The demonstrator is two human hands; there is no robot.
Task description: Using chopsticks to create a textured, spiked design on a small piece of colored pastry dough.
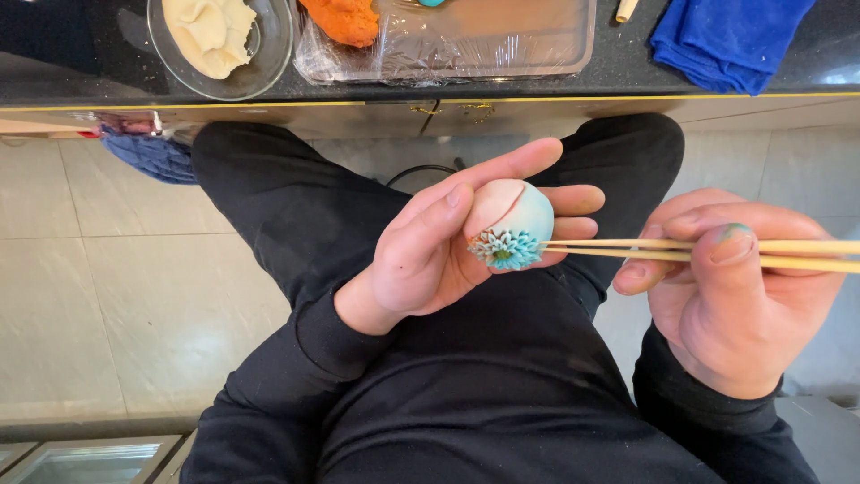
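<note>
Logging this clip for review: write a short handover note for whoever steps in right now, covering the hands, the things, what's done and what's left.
Left hand: cups a pink-and-blue dough ball, thumb on top.
Right hand: grips a pair of wooden sticks, tips at the ball's blue petal flower.
Counter: glass bowl of pale dough, orange dough, wrapped tray, blue cloth.
Done: rings of petals pinched at one end.
Left: the rest of the ball is smooth.

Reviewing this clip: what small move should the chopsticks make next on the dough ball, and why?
Probably a slight turn of the dough ball in the left hand, then another pinch beside the last. The chopsticks in the right hand have their tips at the edge of the petal cluster, which covers only one spot on the ball.
</note>
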